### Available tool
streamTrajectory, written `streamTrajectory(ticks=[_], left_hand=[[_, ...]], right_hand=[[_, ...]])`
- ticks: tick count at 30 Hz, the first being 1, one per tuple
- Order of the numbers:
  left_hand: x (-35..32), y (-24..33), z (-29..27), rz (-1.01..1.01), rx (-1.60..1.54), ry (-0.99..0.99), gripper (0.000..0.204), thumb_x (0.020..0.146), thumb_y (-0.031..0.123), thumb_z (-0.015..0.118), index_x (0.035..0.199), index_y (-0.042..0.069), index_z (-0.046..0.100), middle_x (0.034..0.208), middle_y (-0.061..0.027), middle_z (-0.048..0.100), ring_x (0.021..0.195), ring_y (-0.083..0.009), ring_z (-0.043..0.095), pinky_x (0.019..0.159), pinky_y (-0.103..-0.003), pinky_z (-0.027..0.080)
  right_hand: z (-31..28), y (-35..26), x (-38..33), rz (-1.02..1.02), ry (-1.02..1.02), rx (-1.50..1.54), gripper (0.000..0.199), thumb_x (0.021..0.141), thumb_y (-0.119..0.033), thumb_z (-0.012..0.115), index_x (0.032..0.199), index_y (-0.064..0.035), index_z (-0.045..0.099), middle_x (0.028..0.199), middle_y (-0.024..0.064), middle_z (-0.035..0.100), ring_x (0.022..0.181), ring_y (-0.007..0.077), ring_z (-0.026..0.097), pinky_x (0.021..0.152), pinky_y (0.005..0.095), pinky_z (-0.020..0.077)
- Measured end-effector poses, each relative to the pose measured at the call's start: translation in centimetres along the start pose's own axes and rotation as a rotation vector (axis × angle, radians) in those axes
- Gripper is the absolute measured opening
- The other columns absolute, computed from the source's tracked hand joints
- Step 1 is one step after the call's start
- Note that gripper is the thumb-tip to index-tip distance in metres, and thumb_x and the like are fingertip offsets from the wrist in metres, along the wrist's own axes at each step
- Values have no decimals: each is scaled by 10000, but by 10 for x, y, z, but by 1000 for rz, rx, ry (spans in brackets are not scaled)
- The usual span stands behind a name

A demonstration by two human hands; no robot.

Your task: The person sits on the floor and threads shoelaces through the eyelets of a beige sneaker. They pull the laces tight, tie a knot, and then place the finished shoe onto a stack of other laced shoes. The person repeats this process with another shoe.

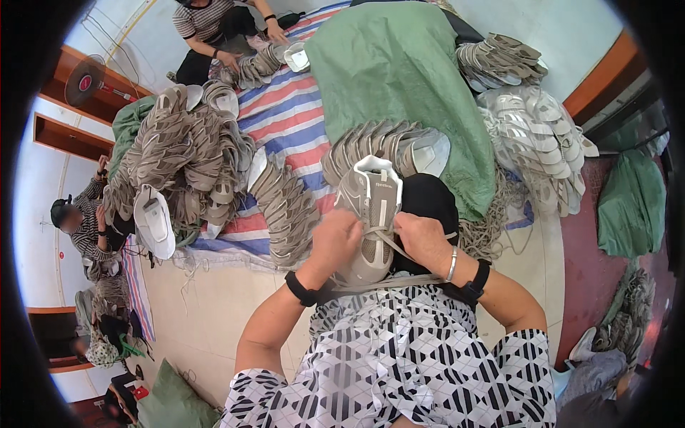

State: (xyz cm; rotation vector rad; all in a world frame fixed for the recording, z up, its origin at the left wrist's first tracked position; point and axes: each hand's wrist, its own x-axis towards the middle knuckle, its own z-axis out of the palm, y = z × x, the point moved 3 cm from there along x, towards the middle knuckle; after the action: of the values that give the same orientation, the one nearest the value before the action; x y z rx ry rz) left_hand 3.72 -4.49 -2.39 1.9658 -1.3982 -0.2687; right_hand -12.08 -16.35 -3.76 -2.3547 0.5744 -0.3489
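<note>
A grey mesh shoe upper (371,214) with a white tongue stands on my lap, toe toward me. My left hand (334,239) grips its left side at the eyelets. Gripping the right side, my right hand (422,239) pinches a flat beige lace (399,279) that runs across the upper and down over my patterned top. A black cloth (428,200) lies behind the shoe. Both wrists carry black bands; the right one also has a silver bangle.
Rows and heaps of grey shoe uppers (185,164) lie on a striped tarp (285,114). A green cloth (399,78) covers a mound ahead; whiter uppers (535,135) are stacked at the right. One person sits at the far end (214,28), another at the left (78,221).
</note>
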Motion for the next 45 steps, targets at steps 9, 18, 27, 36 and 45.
streamTrajectory(ticks=[9, 18, 27, 36, 45], left_hand=[[4, 4, 1, 3, 69, -123, 132, 815, 142, 618, 738, 40, 583, 739, -107, 575, 714, -295, 565, 616, -377, 459], [34, 50, -31, 553, 539, -141, 132, 712, 160, 670, 805, 104, 594, 874, -49, 565, 887, -259, 545, 750, -401, 469], [69, 33, -20, 832, 652, -760, 214, 730, 244, 651, 890, 106, 619, 943, -38, 570, 992, -253, 535, 766, -376, 502], [64, 36, -18, 632, 648, -924, 233, 705, 356, 725, 787, 138, 705, 902, -44, 577, 939, -278, 560, 692, -385, 531], [72, 43, -8, 437, 706, -975, 206, 792, 354, 671, 873, 175, 733, 900, -69, 637, 916, -313, 604, 713, -435, 526]], right_hand=[[-8, 2, 4, -55, -69, -17, 62, 799, -98, 553, 789, -52, 594, 762, 156, 639, 716, 359, 643, 638, 445, 498], [-25, -10, 14, -549, 6, -377, 124, 722, -109, 597, 846, -100, 596, 932, 70, 560, 824, 239, 572, 667, 347, 432], [-26, -3, 26, -539, -132, -377, 162, 711, -199, 672, 848, -136, 612, 905, 53, 542, 866, 234, 569, 758, 394, 387], [-17, 8, 19, -567, -74, -282, 228, 700, -228, 728, 859, -137, 593, 935, 51, 516, 929, 238, 528, 825, 388, 386], [-10, 19, 17, -623, 16, -154, 229, 659, -222, 754, 774, -111, 589, 894, 56, 499, 912, 242, 510, 857, 383, 384]])
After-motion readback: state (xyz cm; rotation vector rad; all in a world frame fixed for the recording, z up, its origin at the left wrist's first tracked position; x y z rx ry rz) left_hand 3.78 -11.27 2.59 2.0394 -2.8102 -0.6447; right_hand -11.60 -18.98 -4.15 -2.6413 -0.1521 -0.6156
